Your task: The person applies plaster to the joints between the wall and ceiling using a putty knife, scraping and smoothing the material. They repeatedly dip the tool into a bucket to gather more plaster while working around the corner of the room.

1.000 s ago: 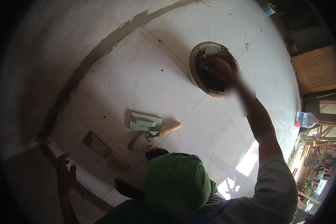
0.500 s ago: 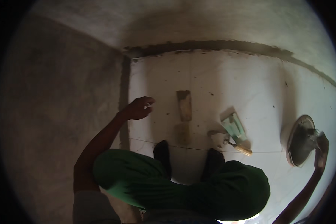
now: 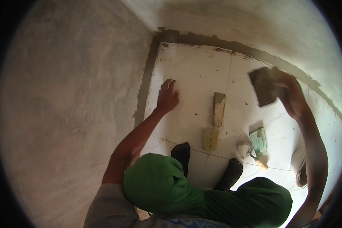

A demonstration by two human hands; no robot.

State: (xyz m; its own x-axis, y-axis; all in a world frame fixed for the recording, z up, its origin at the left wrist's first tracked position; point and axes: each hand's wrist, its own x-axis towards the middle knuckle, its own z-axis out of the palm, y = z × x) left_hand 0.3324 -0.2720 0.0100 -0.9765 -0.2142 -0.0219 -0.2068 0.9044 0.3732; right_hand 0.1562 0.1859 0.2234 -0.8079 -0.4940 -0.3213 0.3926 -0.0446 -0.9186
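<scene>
My right hand [image 3: 287, 85] is closed on a dark, flat, roughly rectangular piece [image 3: 263, 87]. I cannot make out its exact kind. It is held over the white tiled floor [image 3: 193, 76], near the far wall's base. My left hand [image 3: 168, 97] is empty, fingers apart, above the tiles by the left wall. Between the hands lies a narrow wooden piece [image 3: 219, 112], grey at its far end, with a yellowish block [image 3: 210, 139] just nearer to me. A light green hand float [image 3: 258, 142] lies right of them, beside a trowel with a wooden handle [image 3: 261, 163].
A round basin [image 3: 299, 163] stands at the right, partly hidden behind my right forearm. Dark mortar strips run along the foot of the far wall [image 3: 254, 55] and left wall [image 3: 102, 76]. My dark-shod feet [image 3: 229, 174] are on the tiles. Small dark crumbs dot the floor.
My right hand has moved from the basin up and left toward the far wall, now holding the dark piece. My left hand has shifted slightly forward. The whole view has turned and moved left.
</scene>
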